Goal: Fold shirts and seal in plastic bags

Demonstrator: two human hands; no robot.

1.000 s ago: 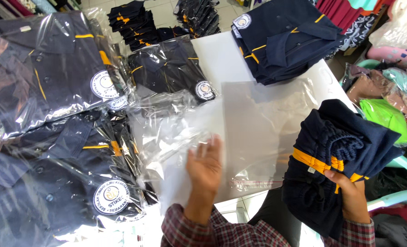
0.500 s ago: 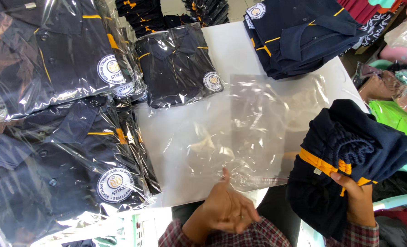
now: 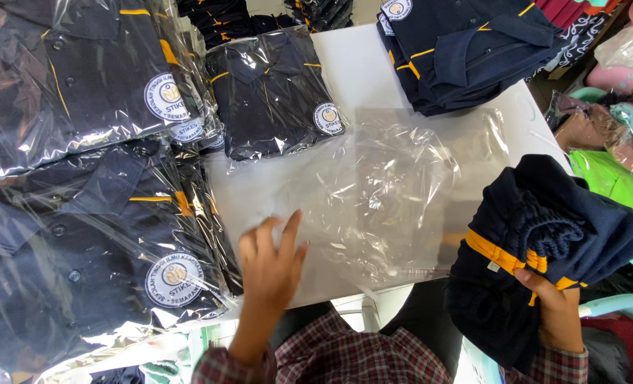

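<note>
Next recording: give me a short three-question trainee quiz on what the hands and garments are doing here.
1. True or false: the left hand rests on an empty clear plastic bag.
2. Which hand holds the folded navy garment?
3. The unbagged shirt stack lies: A) far right of the white table, B) under the left hand, C) on the floor.

Key: 1 true; 2 the right hand; 3 A.

— What lies under the left hand (image 3: 270,263)?
— A clear plastic bag (image 3: 373,206), thin, glossy and crinkled, on a smooth matt white table (image 3: 359,71).
— And at the right hand's (image 3: 554,309) fingertips?
— A folded shirt (image 3: 544,242) of matt navy knit cloth with orange trim. Beyond the left fingers, bagged shirts (image 3: 82,235) shine under creased film.
</note>
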